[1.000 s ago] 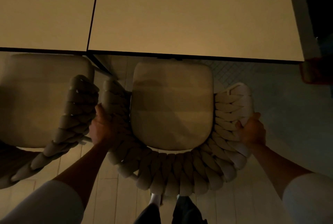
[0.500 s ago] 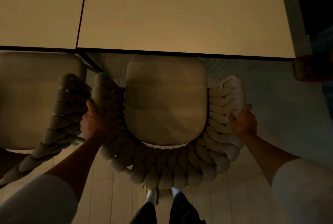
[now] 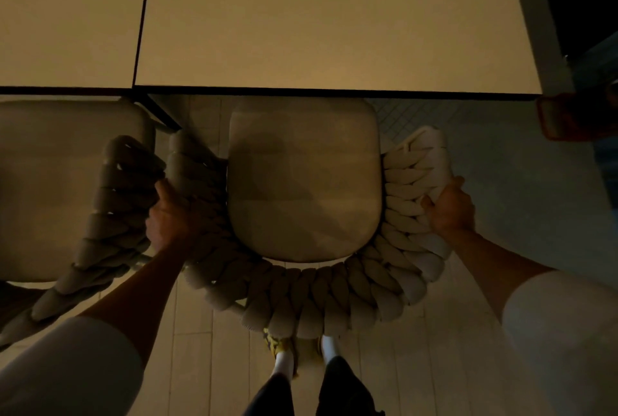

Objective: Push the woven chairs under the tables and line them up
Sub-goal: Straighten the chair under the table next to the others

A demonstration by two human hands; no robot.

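A pale rectangular desk fills 12 o'clock. The cream braided woven chair sits centre, seat front at the desk's edge; a matching chair stands at 9 o'clock. The left grip clamps the centre chair's 9 o'clock arm, the right grip its 3 o'clock arm.

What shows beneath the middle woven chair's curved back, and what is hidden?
A yellow shoe and white socks on pale floorboards. The woven back covers the toes and the floor beneath the seat.
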